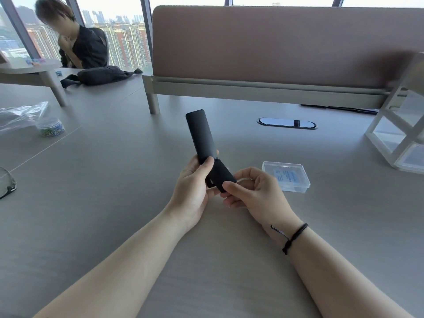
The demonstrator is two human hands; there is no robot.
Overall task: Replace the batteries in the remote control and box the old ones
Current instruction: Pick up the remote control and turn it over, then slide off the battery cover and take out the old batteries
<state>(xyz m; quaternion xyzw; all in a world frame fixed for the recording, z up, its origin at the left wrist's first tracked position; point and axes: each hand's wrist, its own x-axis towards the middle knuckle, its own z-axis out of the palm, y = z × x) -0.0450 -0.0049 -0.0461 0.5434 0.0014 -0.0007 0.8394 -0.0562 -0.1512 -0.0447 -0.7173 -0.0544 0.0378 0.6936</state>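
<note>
A slim black remote control (200,135) is held above the grey table, back side up, pointing away from me. My left hand (192,187) grips its lower middle, thumb on top. The black battery cover (221,177) at the near end sits skewed and slid partly off the body. My right hand (254,191) pinches that cover between thumb and fingers. A small clear plastic box (286,176) with a blue-printed label lies shut on the table just right of my right hand. No batteries are visible.
A white open-frame shelf (399,134) stands at the right edge. A cable grommet (286,123) is set in the table behind the remote. A plastic bag and a tub of small beads (50,126) lie far left, glasses (6,182) at the left edge. A person sits at back left.
</note>
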